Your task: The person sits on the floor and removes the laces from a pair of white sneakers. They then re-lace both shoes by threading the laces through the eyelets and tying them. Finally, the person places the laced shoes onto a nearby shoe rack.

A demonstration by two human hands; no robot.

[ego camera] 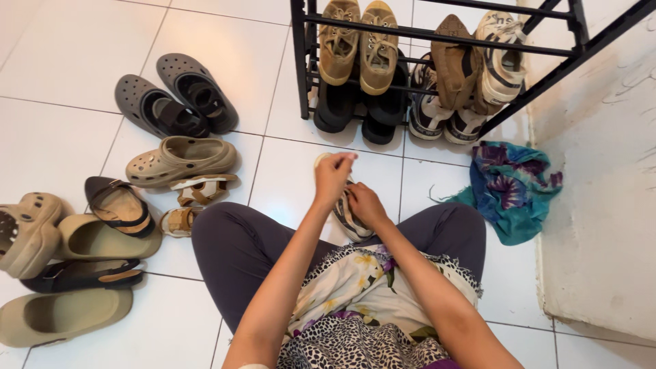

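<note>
I sit on a white tiled floor with my knees apart. A white sneaker with dark stripes stands between my knees, toe toward me. My left hand is closed on its upper part, near the heel and laces. My right hand grips the side of the same sneaker, just to the right of and below the left hand. Much of the sneaker is hidden behind both hands.
A black metal shoe rack with several shoes stands ahead. A teal and purple patterned cloth lies by the white wall at right. Grey clogs, beige clogs, small sandals and dark flats lie at left.
</note>
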